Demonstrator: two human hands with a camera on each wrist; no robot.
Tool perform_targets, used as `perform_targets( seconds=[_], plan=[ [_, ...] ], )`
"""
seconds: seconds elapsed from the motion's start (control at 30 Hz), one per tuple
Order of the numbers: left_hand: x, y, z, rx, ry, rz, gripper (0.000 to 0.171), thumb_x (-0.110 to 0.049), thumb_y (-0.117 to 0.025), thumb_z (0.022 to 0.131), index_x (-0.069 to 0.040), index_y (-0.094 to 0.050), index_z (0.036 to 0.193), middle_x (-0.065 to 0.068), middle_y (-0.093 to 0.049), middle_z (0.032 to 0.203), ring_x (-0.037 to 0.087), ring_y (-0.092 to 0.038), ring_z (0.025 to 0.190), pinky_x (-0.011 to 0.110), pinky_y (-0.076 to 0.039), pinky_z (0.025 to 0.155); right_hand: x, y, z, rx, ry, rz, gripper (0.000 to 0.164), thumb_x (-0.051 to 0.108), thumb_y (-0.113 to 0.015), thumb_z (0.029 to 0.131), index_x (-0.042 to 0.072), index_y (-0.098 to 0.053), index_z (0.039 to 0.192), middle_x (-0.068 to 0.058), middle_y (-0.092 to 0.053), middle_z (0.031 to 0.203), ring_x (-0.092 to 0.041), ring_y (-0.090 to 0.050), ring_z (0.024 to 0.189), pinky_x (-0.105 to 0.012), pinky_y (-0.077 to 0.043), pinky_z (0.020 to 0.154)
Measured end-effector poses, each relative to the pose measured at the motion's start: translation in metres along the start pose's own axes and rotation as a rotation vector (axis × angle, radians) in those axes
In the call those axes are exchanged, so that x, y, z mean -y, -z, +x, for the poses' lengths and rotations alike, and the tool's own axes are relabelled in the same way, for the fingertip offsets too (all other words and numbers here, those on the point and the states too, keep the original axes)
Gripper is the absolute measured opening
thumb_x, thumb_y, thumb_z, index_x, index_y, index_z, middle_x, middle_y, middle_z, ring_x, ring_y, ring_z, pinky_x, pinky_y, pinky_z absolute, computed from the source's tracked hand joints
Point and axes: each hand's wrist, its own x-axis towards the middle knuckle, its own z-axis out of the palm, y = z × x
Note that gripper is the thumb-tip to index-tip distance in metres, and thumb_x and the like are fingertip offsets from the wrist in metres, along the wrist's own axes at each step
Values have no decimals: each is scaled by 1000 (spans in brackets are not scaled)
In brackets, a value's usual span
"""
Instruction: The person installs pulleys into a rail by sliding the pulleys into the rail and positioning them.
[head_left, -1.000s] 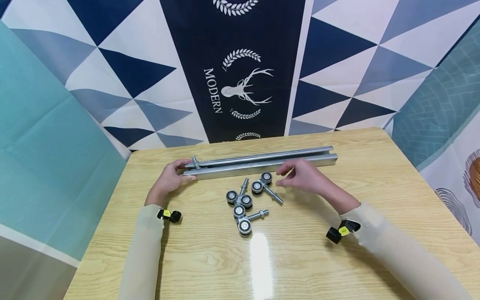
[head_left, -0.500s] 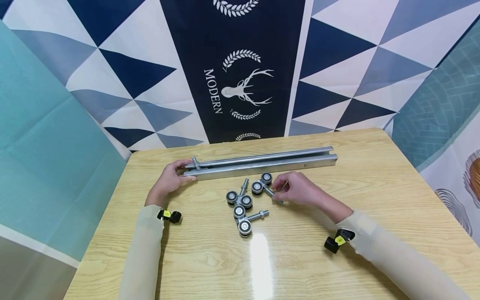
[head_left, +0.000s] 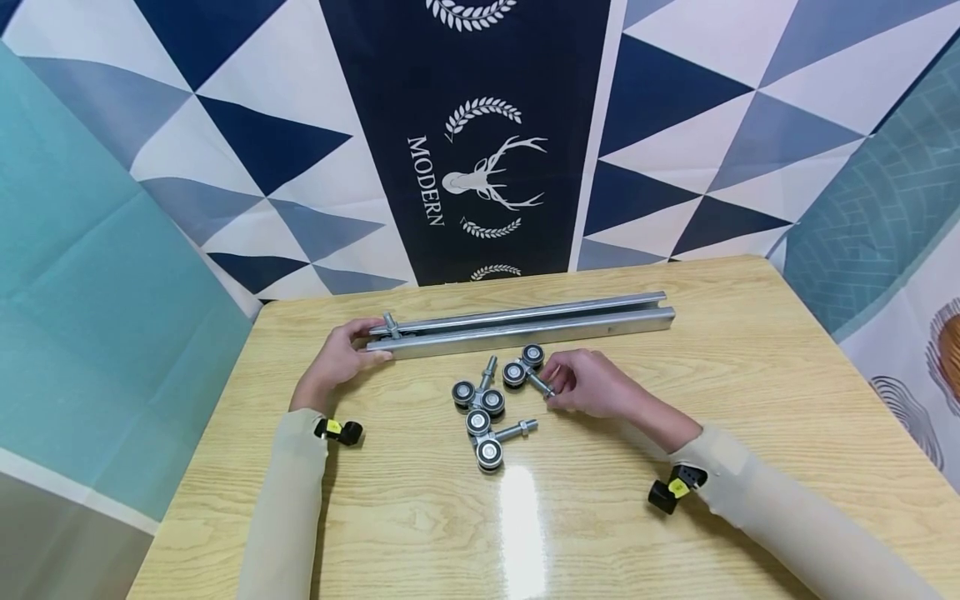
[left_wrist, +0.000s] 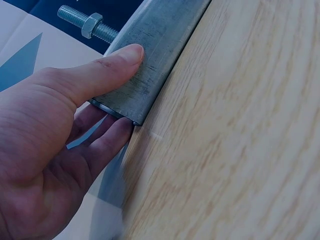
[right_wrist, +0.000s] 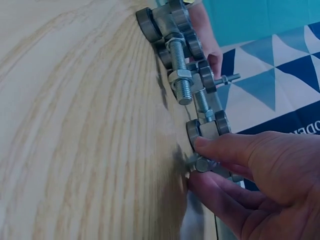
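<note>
A long metal track (head_left: pixel 517 336) with an open slot lies across the back of the table. My left hand (head_left: pixel 341 358) grips its left end, the thumb (left_wrist: pixel 131 54) flat on the front wall and the fingers around the end. Just inside that end sits a roller whose threaded bolt (left_wrist: pixel 97 29) sticks up through the slot; its wheels are mostly hidden. In front of the track, my right hand (head_left: pixel 592 383) pinches the bolt end of a wheeled roller (head_left: pixel 514 374) between thumb and fingers. In the right wrist view, the bolt tip (right_wrist: pixel 202 164) shows between them.
Two more rollers lie close together left of my right hand, one with its bolt pointing back (head_left: pixel 464 393) and one with its bolt pointing right (head_left: pixel 489 454). The wooden table (head_left: pixel 405 525) ends at a patterned cloth backdrop (head_left: pixel 285 150) behind the track.
My right hand has come down from beside the track to the nearest roller's bolt and closed its fingertips on it. The left hand and the track stay in place.
</note>
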Motion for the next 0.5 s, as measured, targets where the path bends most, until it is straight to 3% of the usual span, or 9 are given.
perform_targets(
  seconds=[0.5],
  plan=[
    [-1, 1, 0, 6, 11, -24, 63, -15, -81, 83, -8, -55, 140, 21, -54, 142, 38, -55, 128, 54, -44, 109, 3, 2, -2, -8, -10, -7, 20, 5, -84, 75, 8, -76, 93, 0, -73, 78, -11, -65, 69, -27, -58, 61]
  ],
)
